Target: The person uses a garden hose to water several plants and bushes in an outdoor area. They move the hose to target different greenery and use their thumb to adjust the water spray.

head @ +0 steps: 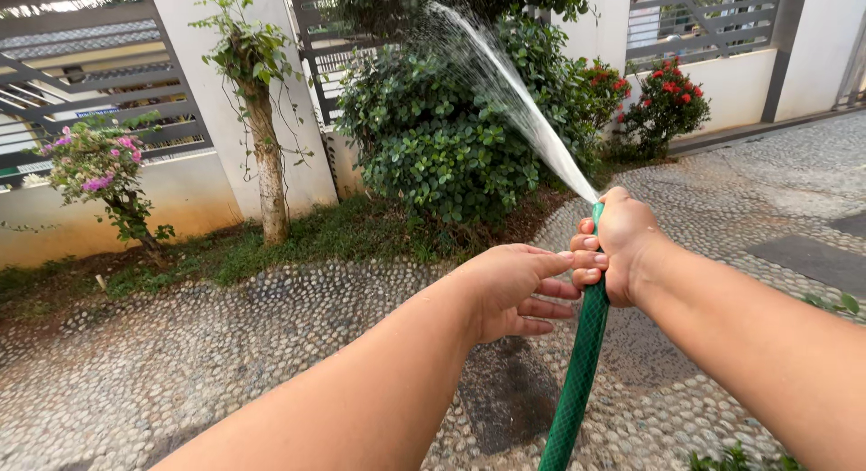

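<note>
The right hand [622, 245] has its grip wrapped tight around the end of a green hose [582, 363], which sprays water [514, 92] up over a leafy bush [442, 137]. The left hand [510, 290] is open, fingers loose, just beside the hose above the pebble paving [180, 345].

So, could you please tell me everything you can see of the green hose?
The green hose looks like flexible plastic with a fine woven mesh pattern. It rises from the bottom edge, slightly tilted right, to the right hand, which grips it near its end. The left hand is open beside it, fingertips at the right hand's fingers. A fanned water jet sprays up-left toward the bush.
</note>
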